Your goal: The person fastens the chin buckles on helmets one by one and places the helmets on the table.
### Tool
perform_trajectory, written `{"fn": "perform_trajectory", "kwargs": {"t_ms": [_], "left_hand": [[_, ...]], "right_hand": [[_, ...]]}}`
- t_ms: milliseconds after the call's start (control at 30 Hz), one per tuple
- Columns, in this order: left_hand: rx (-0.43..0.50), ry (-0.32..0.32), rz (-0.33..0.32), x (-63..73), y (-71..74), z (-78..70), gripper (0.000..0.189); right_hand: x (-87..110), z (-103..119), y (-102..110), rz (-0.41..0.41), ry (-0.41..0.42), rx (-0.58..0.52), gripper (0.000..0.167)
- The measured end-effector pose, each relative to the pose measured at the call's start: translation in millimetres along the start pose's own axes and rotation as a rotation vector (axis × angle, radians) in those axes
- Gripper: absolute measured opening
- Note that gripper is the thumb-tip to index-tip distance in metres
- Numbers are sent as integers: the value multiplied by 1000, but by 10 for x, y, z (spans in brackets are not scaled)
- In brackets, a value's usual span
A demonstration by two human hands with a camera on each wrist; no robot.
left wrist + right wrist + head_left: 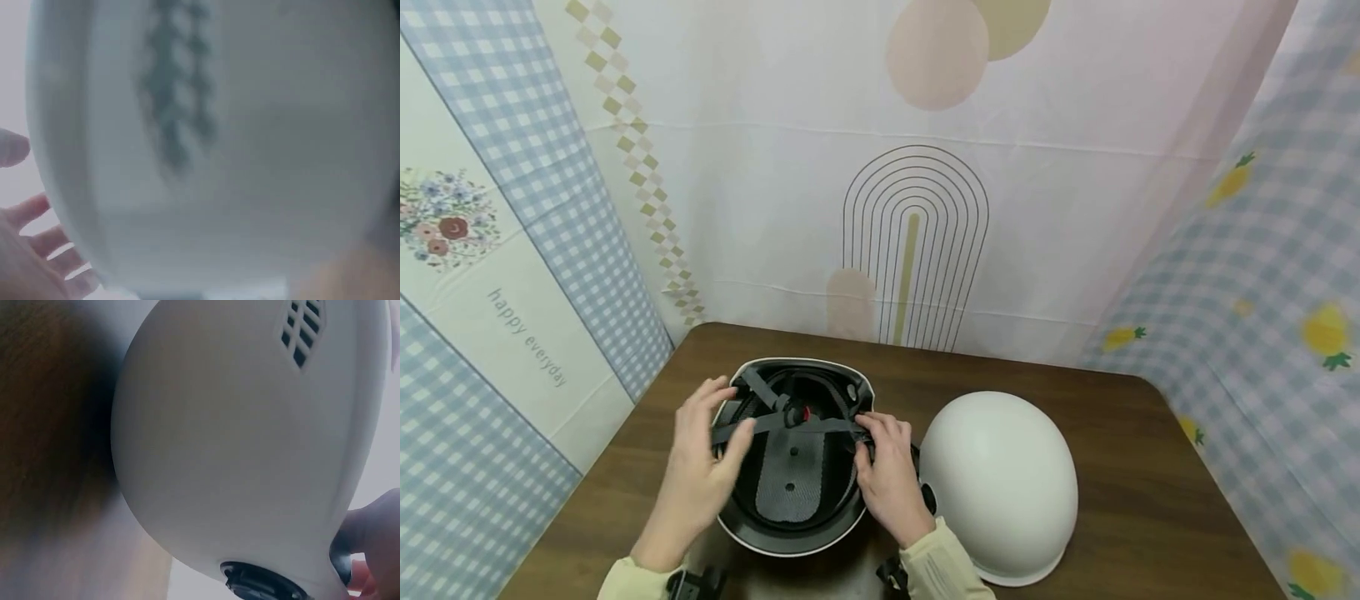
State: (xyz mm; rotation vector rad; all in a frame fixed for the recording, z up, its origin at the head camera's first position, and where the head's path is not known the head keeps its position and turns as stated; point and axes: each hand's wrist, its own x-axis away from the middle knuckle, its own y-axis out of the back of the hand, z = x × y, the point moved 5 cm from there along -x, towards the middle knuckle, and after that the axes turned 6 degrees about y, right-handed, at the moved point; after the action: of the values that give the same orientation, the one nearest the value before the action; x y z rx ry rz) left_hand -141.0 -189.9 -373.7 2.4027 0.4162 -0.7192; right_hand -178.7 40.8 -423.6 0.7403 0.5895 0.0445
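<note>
An upturned white helmet [790, 546] with a black lining lies on the table, its grey mesh pad [788, 492] facing up. Across its opening runs a dark strap [827, 426] with a buckle that has a red part [806, 413]. My left hand [692, 462] is at the left rim, fingers loosely spread and thumb apart near the strap. At the right rim, my right hand [891, 475] pinches the strap's end between thumb and fingers. Both wrist views are filled by the white shell [244, 444], with slotted vents [303, 331] and a black round fitting [259, 581].
Close by on the right, a second white helmet [1000, 483] stands dome up on the brown wooden table [1120, 467]. Patterned cloths [760, 208] hang behind the table and along both sides.
</note>
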Motion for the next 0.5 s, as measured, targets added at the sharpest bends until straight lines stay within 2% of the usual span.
{"fn": "perform_trajectory", "kwargs": {"t_ms": [67, 100, 167, 267, 333, 400, 500], "left_hand": [[-72, -119, 65, -54, -133, -160, 43], [-111, -159, 114, -71, -212, -225, 43], [-186, -189, 227, -86, -381, -320, 45], [-285, -171, 393, -75, -615, -376, 56], [-332, -146, 467, -56, -732, -376, 63], [-364, -125, 505, -39, -810, -365, 69], [-387, -116, 522, -27, -883, -346, 74]], "right_hand": [[-28, -13, 9, 9, 10, 13, 30], [-43, -16, 17, 12, 14, 18, 29], [-72, -19, 31, 18, 28, 34, 27], [-108, -11, 54, 20, 61, 59, 24], [-124, -1, 68, 20, 89, 66, 22], [-137, 12, 79, 23, 126, 62, 20], [-152, 30, 94, 30, 184, 43, 19]]}}
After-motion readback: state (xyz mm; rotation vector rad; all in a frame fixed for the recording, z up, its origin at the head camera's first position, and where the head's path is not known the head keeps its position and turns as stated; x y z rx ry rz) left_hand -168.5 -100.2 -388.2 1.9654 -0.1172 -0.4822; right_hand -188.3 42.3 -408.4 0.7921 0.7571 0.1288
